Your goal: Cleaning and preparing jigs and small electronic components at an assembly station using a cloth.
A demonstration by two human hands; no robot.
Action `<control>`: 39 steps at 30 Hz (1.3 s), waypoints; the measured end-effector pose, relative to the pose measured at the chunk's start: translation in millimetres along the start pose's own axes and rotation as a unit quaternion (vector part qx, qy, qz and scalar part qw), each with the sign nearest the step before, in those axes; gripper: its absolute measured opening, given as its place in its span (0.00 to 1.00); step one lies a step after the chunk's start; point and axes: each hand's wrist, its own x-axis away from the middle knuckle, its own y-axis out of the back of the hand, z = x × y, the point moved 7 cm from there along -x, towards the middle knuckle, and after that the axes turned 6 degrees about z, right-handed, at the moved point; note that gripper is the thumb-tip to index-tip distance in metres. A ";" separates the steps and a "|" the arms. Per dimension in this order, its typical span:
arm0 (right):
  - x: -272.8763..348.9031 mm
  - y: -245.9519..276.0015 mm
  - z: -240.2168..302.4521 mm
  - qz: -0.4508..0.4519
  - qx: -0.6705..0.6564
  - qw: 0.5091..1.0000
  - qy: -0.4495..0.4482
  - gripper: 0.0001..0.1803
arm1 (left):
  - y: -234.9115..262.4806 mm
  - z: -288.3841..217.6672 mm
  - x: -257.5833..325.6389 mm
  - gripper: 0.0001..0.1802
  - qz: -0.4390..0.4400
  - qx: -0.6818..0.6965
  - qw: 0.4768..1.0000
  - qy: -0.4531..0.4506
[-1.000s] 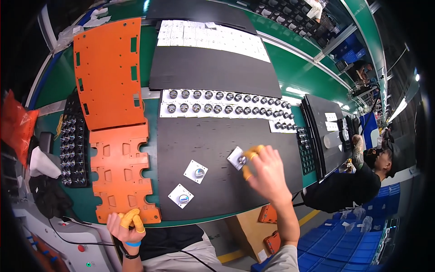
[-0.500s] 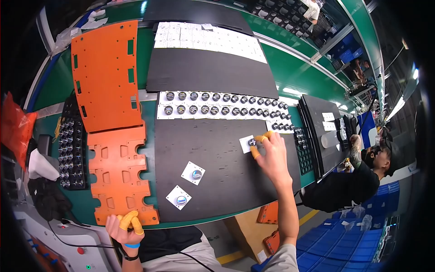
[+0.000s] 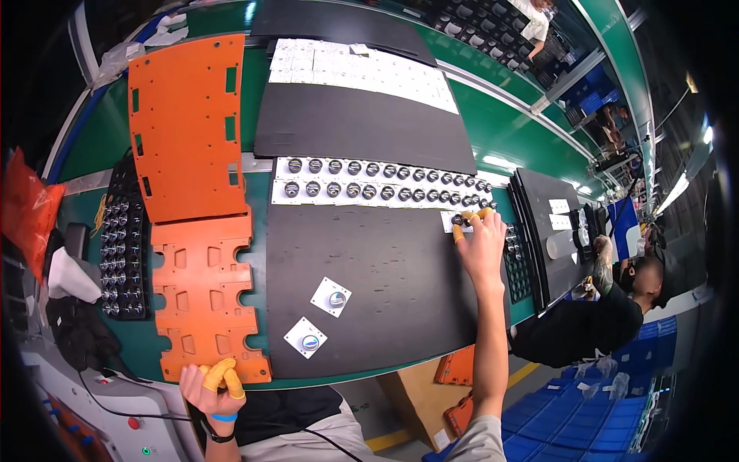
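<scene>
At the right end of the short third row, my right hand, in yellow finger cots, pinches a dark round knob-like part on a white square card. Part of the card shows beside the fingers; the rest is covered. My left hand is closed at the near edge of an orange slotted plate, its yellow-capped fingers bent together and nothing visible in them. Two more white cards with round parts, an upper one and a lower one, lie apart on the black board.
Rows of white cards with dark round parts line the black board. Beyond lie flat white cards. A black tray of round parts stands left, another right. A co-worker sits at the right.
My right hand has moved right and away from me, bringing the card and its round part from mid-board to the short row's end. My left hand has stayed put.
</scene>
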 end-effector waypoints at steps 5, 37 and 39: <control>-5.0 2.4 4.1 0.006 -0.004 1.000 -0.002 0.17 | 0.3 3.5 0.6 0.10 -0.004 0.006 1.000 0.004; 26.7 25.0 68.1 0.028 -0.118 0.985 0.126 0.14 | 4.0 2.4 2.2 0.11 -0.025 0.031 0.999 -0.002; 22.6 20.8 55.1 0.015 -0.102 0.986 0.130 0.14 | 3.5 2.3 2.0 0.10 -0.023 0.035 0.999 -0.003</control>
